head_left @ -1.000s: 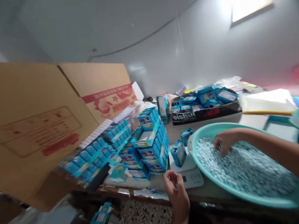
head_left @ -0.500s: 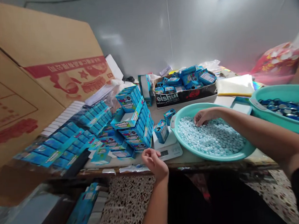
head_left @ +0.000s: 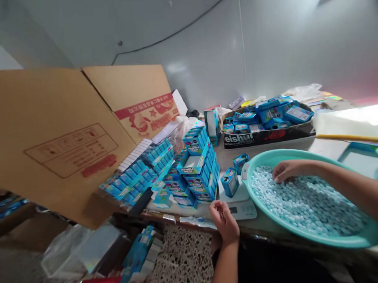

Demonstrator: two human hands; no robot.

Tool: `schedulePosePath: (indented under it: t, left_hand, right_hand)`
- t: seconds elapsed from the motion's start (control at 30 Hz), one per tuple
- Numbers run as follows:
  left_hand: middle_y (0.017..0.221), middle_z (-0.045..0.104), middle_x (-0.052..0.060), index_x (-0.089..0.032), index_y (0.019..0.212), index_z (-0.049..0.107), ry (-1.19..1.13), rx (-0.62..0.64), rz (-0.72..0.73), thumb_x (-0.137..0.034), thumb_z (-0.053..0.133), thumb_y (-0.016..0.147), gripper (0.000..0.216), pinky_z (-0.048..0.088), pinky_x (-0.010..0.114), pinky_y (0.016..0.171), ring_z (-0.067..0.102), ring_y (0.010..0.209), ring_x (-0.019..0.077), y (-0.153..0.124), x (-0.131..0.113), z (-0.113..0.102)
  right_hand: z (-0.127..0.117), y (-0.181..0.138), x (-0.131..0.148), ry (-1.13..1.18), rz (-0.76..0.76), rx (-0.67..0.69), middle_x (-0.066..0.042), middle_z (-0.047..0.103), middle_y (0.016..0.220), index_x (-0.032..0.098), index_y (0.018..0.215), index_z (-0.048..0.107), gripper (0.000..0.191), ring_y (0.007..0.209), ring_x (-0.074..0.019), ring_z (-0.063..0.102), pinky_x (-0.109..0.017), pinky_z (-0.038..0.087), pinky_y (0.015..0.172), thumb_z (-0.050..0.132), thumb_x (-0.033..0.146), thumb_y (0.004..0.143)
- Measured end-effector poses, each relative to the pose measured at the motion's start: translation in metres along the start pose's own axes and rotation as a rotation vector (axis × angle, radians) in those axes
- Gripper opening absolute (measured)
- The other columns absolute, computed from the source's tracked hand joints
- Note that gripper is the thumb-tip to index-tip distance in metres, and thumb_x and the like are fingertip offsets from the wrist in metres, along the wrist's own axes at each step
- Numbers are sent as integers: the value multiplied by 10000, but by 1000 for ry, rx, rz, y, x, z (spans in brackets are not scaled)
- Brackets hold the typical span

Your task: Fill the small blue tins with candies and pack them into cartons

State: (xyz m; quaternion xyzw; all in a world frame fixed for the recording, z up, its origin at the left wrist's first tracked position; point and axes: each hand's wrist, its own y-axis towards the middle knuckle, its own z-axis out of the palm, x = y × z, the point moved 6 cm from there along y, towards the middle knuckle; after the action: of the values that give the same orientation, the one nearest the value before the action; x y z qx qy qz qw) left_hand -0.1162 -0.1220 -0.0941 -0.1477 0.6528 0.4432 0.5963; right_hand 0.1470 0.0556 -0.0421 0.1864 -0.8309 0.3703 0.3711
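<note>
My right hand reaches into a turquoise basin of small pale-blue candies. Its fingers are bent together at the candies' surface, and what lies between them is hidden. My left hand rests at the table's front edge beside a white digital scale, fingers curled in and nothing visible in them. On the scale stands a small blue tin, upright, with another blue tin just behind it. Left of the scale rises a stack of blue display boxes, topped by an open tray.
A black carton full of blue tins stands at the back. Plastic-wrapped blue packs lie at the left by a large cardboard box. A blue tray sits behind the basin. Flat blue boxes are below the table.
The view has swung left, so everything sits farther right in it and more of the cardboard box shows. My hands keep nearly the same places beside the scale and in the candies.
</note>
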Motion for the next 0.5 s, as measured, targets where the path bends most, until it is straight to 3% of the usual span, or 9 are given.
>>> schedulePosePath:
  t: [0.13,0.3,0.37,0.4,0.5]
  left_hand:
    - [769,510,3,-165,919,503,58,-41,110,-324,533,906,162,481,227,620,546,673,111,-2,-11,-3]
    - [812,536,18,-192,828,533,100,-72,325,-283,599,868,120,513,272,741,563,799,143,18,-59,7]
    - [956,604,57,-201,953,621,214,25,383,-272,693,794,188,501,356,900,584,965,193,37,-81,22]
    - [1081,612,82,-214,1051,640,372,133,398,-278,697,788,277,468,411,984,569,1075,226,47,-89,35]
    - [1286,569,119,-242,1194,645,781,397,309,-272,678,785,412,432,501,1047,521,1221,298,69,-90,61]
  right_hand:
    - [2,7,5,-139,-77,1,-48,680,733,131,868,718,191,599,-106,595,-184,381,551,574,246,818]
    - [5,10,17,-338,-192,-32,-79,715,780,153,872,743,227,623,-166,624,-229,393,544,550,255,812]
    - [6,8,23,-418,-244,-72,-82,727,825,176,874,751,221,697,-202,636,-264,404,600,566,258,786]
    - [7,7,25,-456,-263,-95,-84,732,853,190,882,752,223,740,-224,641,-284,408,631,571,262,772]
    - [11,2,27,-556,-274,-131,-92,737,935,239,983,737,291,827,-286,654,-345,429,690,571,316,756]
